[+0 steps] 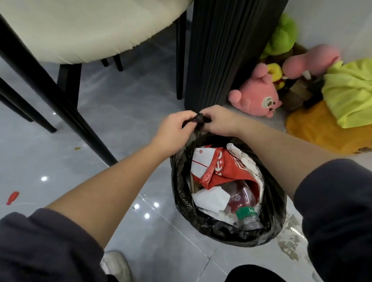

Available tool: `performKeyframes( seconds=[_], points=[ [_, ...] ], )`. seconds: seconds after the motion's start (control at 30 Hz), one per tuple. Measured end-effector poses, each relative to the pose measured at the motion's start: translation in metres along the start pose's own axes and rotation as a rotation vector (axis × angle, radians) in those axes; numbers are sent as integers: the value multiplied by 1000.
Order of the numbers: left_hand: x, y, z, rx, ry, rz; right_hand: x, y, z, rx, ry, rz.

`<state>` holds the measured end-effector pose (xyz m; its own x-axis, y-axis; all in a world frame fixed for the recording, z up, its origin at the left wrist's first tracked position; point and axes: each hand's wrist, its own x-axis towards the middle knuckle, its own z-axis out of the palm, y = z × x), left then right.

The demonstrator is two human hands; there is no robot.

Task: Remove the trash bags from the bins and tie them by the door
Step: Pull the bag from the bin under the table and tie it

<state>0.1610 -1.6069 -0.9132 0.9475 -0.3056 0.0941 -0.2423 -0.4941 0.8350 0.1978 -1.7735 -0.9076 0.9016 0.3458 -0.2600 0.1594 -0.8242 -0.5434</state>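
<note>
A black trash bag [219, 226] stands open on the grey floor in front of me, full of rubbish: red and white wrappers [220, 164], crumpled paper and a clear plastic bottle [245, 212]. My left hand [172, 129] and my right hand [220, 121] meet at the bag's far rim and both pinch a bunched piece of its black plastic between the fingertips. The bin itself is hidden by the bag, if there is one.
A cream chair [79, 21] with black legs stands at the left. A black ribbed column [225, 47] rises just beyond my hands. Plush toys [257, 95] and yellow cloth [355, 92] lie at the right by the wall. A small red scrap [12, 197] lies on the floor.
</note>
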Motion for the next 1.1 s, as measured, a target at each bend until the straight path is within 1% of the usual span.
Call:
performKeyframes(
  seconds=[0.1,0.13,0.23,0.3,0.33,0.4,0.47,0.57,0.63,0.67,0.73,0.8,0.9,1.0,1.07,1.1],
  points=[
    [-12,-3,-7,146,40,-59,-10,7,-7,-25,181,7],
    [-17,-6,-11,193,42,-90,-16,11,-11,-27,218,30],
    [-29,-14,-21,339,14,-205,-34,33,-19,-148,252,151],
    [-36,-18,-27,398,-14,-326,-45,48,-21,-233,276,277],
    [-39,-20,-29,409,-26,-383,-50,54,-21,-238,292,336],
    [-46,-22,-32,404,-39,-463,-61,61,-20,-192,305,454],
    [-52,-20,-34,336,-62,-546,-73,66,-16,-155,292,561],
    [-63,-18,-33,134,-114,-728,-85,71,-5,-46,273,652],
    [-74,-15,-28,58,-209,-804,-90,71,2,54,268,685],
    [-79,-12,-24,64,-276,-793,-92,71,4,87,273,694],
    [-88,-5,-13,116,-377,-707,-93,71,7,158,303,706],
    [-92,0,-4,215,-389,-622,-93,71,10,228,354,719],
    [-80,0,0,253,-290,-607,-90,69,9,297,450,722],
    [-59,-6,-2,214,-125,-620,-87,67,6,361,547,732],
    [-49,-9,-6,196,-47,-620,-88,66,3,383,570,744],
    [-47,-9,-10,213,-36,-622,-90,68,1,391,569,747]
  ],
)
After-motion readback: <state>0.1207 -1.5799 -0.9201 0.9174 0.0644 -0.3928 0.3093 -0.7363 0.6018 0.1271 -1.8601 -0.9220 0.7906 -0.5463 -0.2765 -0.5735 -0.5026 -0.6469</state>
